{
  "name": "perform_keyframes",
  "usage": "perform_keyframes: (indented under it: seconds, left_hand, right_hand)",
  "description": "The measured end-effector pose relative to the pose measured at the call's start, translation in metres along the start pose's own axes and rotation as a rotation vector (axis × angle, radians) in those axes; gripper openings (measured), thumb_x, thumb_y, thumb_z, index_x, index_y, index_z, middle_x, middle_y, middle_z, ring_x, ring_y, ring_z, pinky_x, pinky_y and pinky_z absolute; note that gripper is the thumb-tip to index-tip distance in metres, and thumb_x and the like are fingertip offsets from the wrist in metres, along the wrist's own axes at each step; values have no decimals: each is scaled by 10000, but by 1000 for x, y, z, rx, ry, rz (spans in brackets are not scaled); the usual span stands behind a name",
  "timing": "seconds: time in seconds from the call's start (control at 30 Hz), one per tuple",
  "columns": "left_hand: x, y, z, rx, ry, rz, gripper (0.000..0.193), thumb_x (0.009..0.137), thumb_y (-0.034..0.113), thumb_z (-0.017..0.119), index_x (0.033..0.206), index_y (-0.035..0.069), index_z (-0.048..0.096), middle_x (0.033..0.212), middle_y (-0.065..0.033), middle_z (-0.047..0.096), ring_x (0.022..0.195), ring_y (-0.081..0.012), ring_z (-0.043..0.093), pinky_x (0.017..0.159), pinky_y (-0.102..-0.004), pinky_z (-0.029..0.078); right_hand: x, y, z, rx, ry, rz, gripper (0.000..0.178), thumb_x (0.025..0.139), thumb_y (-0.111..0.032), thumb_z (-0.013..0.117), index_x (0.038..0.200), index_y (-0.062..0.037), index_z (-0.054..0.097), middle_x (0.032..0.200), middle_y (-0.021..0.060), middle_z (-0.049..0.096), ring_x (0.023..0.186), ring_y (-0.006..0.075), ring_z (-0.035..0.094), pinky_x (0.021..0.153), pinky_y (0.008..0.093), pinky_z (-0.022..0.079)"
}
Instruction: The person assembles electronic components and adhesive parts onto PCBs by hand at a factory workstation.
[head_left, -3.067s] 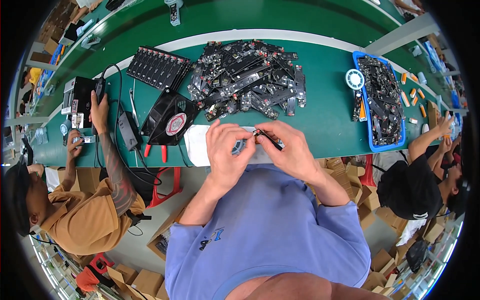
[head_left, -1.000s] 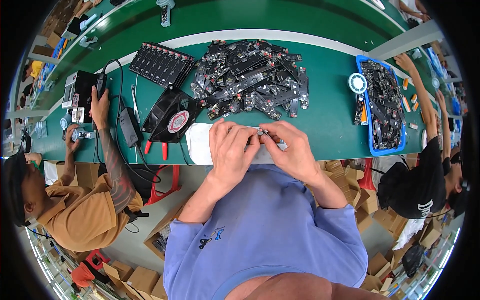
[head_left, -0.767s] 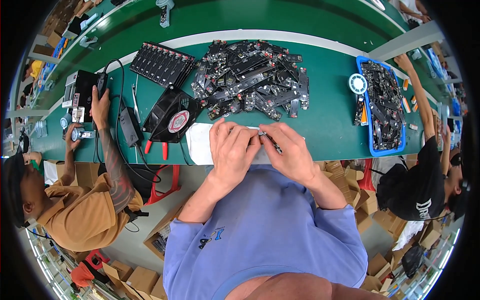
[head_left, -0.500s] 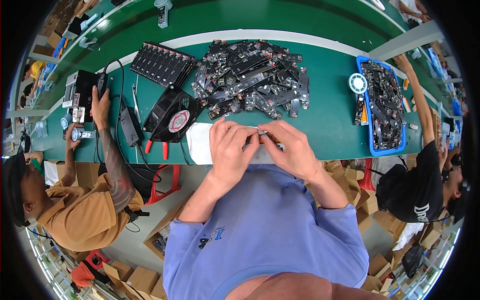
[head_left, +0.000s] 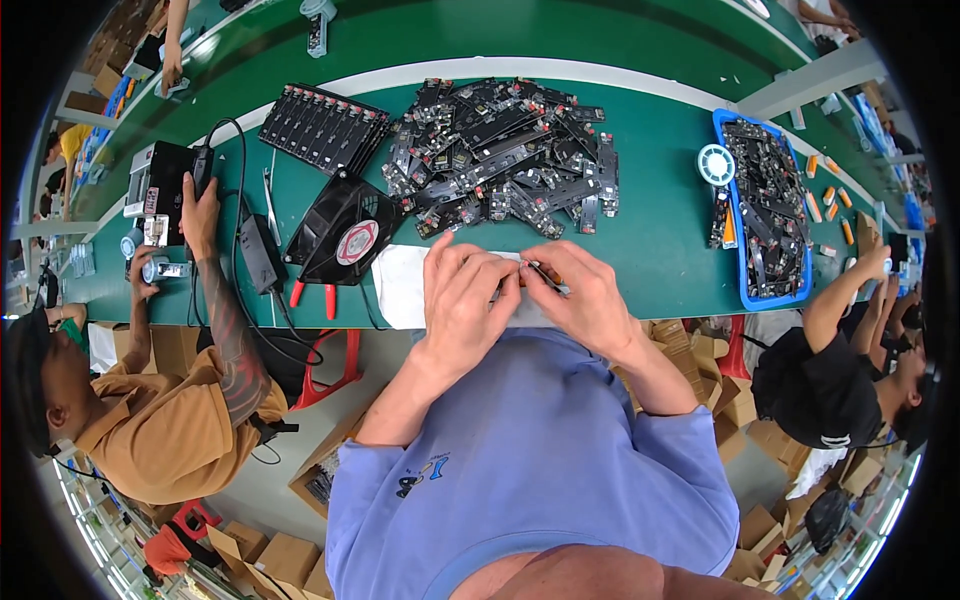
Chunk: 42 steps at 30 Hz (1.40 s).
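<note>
Fingertips nearly meeting, you hold a slim dark piece [head_left: 551, 277] in the pinched fingers of your right hand [head_left: 577, 287], above a white sheet [head_left: 399, 290] near the close edge of the green tabletop [head_left: 665, 240]. The fingers of your left hand [head_left: 465, 290] curl in beside it; whether they grip anything, you leave hidden.

So small a hold could let the piece twist or slip if either hand pulls unevenly, and so near the edge, a drop could carry it to the floor. Your knuckles sit just short of the heap of black circuit boards [head_left: 500, 160]; a bump could slide loose ones toward you.

Against half a second ago, your hands have barely shifted. At right, a co-worker's hand [head_left: 877, 262] has drawn back, leaving the orange cylinders [head_left: 847, 232] in plainer view; at upper left, another hand [head_left: 172, 72] has come in.
</note>
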<state>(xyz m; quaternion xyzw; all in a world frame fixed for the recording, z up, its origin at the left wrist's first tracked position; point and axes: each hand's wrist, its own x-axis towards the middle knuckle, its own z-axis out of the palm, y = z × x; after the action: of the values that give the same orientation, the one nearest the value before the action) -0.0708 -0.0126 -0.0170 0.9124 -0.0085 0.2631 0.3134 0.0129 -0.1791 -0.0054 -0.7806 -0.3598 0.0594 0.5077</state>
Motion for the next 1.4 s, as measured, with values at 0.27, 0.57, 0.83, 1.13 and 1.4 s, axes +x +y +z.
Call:
perform_keyframes:
  seconds: [0.27,0.57,0.83,1.13,1.4]
  left_hand:
    - [-2,3,4,-3,35,-4,203,795,40,822,978,69,740,907,-28,709,969,-253,638,1117,-502,417]
    - [-3,4,5,1,46,17,188,777,40,829,947,70,754,881,-18,697,952,-243,633,1128,-504,416]
    - [-3,3,6,-18,48,9,190,762,36,841,935,68,768,866,-21,696,945,-249,637,1114,-512,435]
    - [-3,5,5,-27,59,-3,197,767,28,840,940,66,755,879,-29,701,948,-254,648,1122,-523,436]
    - [-5,0,6,-19,73,59,236,764,16,837,965,68,725,921,-44,693,964,-264,658,1124,-524,440]
  right_hand:
    - [1,1,1,-51,-9,24,228,875,0,778,1094,19,718,959,142,735,805,252,746,694,345,608]
    - [3,10,-2,-20,-49,-20,187,856,9,784,1030,35,722,957,148,734,790,271,736,665,347,594]
    - [7,12,-7,32,-87,-35,185,855,8,782,1031,18,725,959,138,734,795,265,731,666,347,586]
    - [2,13,-2,110,-43,36,181,869,1,790,1043,19,741,969,112,742,758,180,693,655,302,559]
    - [-4,13,4,175,48,81,192,872,1,804,1056,20,753,986,101,754,750,133,662,650,284,546]
